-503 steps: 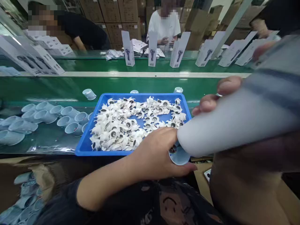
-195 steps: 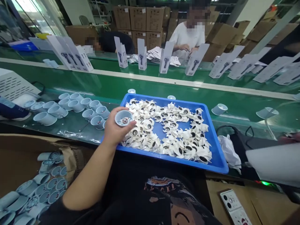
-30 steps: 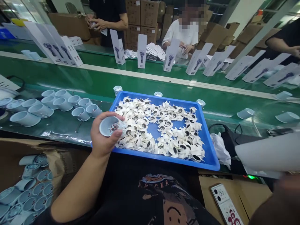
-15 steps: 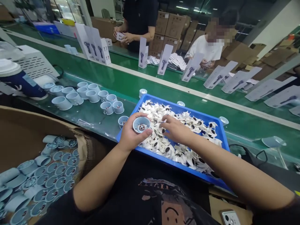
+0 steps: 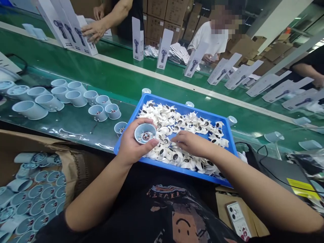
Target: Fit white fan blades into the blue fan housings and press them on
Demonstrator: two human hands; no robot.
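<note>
My left hand is wrapped round a light blue fan housing, a short round cup with a copper-coloured motor coil showing inside its open mouth. To the right, my right hand is over the blue tray, with its fingers drawn together at the white fan blades. Whatever is between those fingertips is hidden. The blades lie heaped in the tray, many with dark round hubs facing up. Another blue housing stands just left of my left hand.
More blue housings stand on the bench at left; a cardboard box below holds many others. White printed boxes line the green conveyor. A co-worker's hand touches boxes across it. A phone lies lower right.
The view has shifted, so most things appear further left. My right hand's fingers, more spread before, have come together lower over the blades. The co-worker's hand has reached the boxes at left.
</note>
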